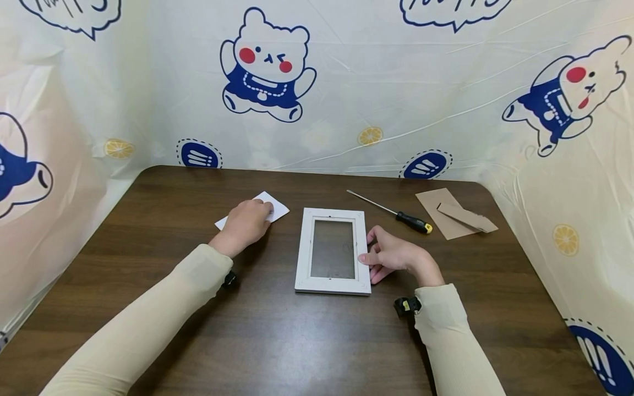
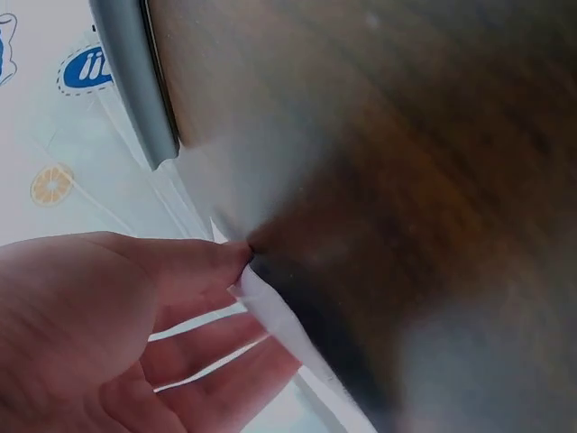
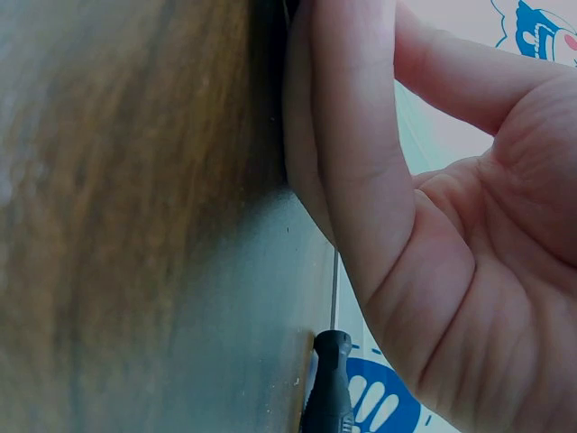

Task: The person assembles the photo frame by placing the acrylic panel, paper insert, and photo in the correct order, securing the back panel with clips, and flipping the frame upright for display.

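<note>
At the left of the table my left hand (image 1: 246,223) pinches a sheet of white paper (image 1: 277,207); in the left wrist view the thumb and fingers meet at the edge of the paper (image 2: 275,320). Right of it lies a white picture frame (image 1: 305,250), flat, its pane grey and see-through with small dark tabs around the opening. My right hand (image 1: 393,254) grips the frame's right side, thumb over the top edge and the other fingers bent beside it. In the right wrist view, those bent fingers (image 3: 356,153) rest low at the tabletop.
A screwdriver (image 1: 413,222) with a black and yellow handle lies behind the right hand. Further right is a brown cardboard piece (image 1: 433,204) with a folded cardboard strip (image 1: 465,218) on it. The brown table (image 1: 297,341) ends at a printed curtain (image 1: 346,110).
</note>
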Action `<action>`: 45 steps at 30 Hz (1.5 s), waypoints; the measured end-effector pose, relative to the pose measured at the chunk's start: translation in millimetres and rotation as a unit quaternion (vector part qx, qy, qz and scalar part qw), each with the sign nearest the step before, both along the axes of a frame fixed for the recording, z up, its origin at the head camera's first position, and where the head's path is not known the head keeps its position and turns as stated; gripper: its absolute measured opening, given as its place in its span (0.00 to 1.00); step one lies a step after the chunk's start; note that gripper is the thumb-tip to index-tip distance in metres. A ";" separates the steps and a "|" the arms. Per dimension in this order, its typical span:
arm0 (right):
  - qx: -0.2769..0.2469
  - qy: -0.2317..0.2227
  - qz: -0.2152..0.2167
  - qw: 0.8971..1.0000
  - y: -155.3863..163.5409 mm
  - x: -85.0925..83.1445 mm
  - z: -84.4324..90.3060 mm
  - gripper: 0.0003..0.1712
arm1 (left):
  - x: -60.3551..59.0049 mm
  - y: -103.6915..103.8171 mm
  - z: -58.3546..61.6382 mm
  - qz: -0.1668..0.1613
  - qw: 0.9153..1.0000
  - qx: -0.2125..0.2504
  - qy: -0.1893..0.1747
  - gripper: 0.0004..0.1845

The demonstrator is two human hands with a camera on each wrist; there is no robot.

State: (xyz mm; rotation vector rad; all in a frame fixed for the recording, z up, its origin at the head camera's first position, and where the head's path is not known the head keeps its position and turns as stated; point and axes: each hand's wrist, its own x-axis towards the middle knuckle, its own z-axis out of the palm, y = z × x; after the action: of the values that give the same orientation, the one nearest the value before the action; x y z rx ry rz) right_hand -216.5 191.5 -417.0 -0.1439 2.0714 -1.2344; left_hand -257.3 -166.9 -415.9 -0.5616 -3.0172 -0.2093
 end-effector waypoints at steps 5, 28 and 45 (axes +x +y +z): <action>0.000 0.000 -0.001 1.000 0.2 0.2 -0.2 0.28 | -1.3 -0.6 1.6 -0.021 1.000 0.004 0.009 0.07; -0.005 0.001 0.003 1.000 0.8 -0.9 -0.9 0.28 | -0.5 -0.4 4.0 -0.008 0.999 -0.021 0.032 0.04; -0.003 -0.001 0.008 1.000 1.5 -0.5 0.3 0.29 | 1.0 -4.3 26.9 0.006 0.997 0.009 0.081 0.04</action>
State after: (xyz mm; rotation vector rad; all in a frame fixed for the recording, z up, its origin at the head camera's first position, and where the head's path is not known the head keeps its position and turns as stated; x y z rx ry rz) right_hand -217.0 192.9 -416.7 -0.1607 2.0607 -1.2309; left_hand -256.3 -171.3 -389.0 -0.5322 -2.8593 -0.1802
